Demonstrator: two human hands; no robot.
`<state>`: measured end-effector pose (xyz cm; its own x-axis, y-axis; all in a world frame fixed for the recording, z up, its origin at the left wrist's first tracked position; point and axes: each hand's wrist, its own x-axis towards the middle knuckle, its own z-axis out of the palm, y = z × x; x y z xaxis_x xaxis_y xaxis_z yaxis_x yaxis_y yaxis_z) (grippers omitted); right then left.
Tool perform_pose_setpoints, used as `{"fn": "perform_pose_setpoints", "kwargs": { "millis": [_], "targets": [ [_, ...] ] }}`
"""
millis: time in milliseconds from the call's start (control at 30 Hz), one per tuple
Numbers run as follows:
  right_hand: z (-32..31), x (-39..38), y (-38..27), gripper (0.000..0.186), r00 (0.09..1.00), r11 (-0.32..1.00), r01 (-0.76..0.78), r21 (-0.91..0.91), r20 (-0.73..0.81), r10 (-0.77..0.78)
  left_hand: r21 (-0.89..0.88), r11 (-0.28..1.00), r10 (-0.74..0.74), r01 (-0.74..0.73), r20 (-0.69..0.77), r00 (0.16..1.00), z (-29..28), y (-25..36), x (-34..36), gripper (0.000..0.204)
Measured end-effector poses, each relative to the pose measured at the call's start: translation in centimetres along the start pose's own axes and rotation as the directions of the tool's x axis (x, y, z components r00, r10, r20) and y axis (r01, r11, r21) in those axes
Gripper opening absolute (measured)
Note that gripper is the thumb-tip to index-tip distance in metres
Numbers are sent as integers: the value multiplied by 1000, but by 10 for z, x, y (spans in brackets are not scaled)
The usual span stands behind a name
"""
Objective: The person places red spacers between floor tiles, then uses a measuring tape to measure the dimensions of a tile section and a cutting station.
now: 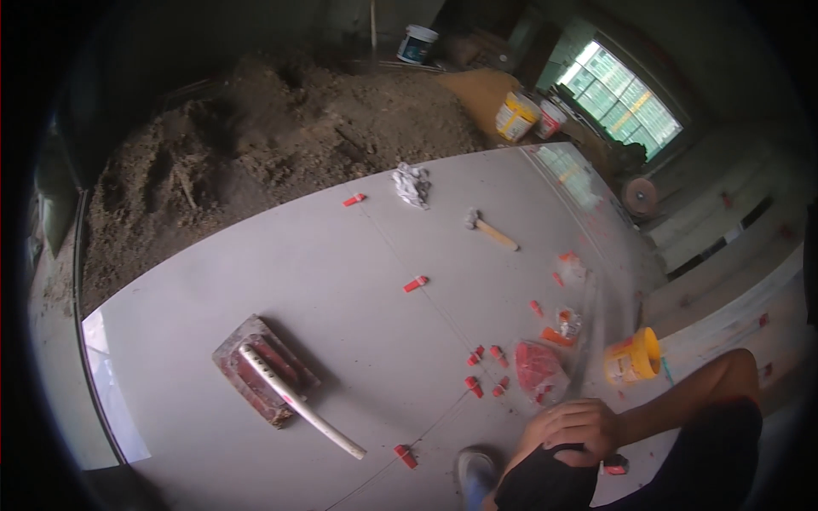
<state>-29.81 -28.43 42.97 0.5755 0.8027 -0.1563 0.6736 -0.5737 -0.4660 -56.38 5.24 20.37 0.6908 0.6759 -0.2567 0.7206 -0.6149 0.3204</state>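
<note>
My right hand (581,428) rests on my bent knee, its fingers curled together over it. The forearm comes in from the right. My left hand is not in view. Beside the knee, a clear bag of red pieces (538,372) lies on the large pale tiles (315,255). Several red tile-levelling wedges (474,387) sit along the tile joints, clustered where the joints meet. Further left lies a dirty reddish-brown block (264,379) with a long white handle (328,434) across it. A hammer (492,230) with a wooden handle lies farther off.
A yellow bucket (635,356) lies tipped beside my right forearm. Crumpled white material (412,185) rests near the far tile edge. Beyond are a mound of dark mortar (281,136), a yellow pail (516,117) and a white bucket (417,44). My shoe (477,468) stands on the tile.
</note>
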Motion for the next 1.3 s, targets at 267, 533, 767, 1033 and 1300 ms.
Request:
{"fn": "perform_pose_setpoints", "kwargs": {
  "millis": [267,533,767,1033,1300],
  "targets": [
    [-22,14,-14,11,999,909,28,416,28,-43,62,997,38,-43,87,996,-54,49,-8,59],
    [-32,-54,-51,8,906,811,-339,477,-68,419,50,997,33,-53,340,940,-126,95,-35,49],
    [-28,-113,-111,18,879,876,-418,241,-135,457,-136,834,-143,534,882,448,-240,64,-97,37],
    [-133,-214,-183,19,227,67,-711,700,138,964,141,693,-7,-707,982,189,-319,125,-110,53],
    [-68,-362,-356,34,-267,-588,-653,478,581,769,22,910,152,-414,912,382,-359,282,-24,48]
  ]
}}
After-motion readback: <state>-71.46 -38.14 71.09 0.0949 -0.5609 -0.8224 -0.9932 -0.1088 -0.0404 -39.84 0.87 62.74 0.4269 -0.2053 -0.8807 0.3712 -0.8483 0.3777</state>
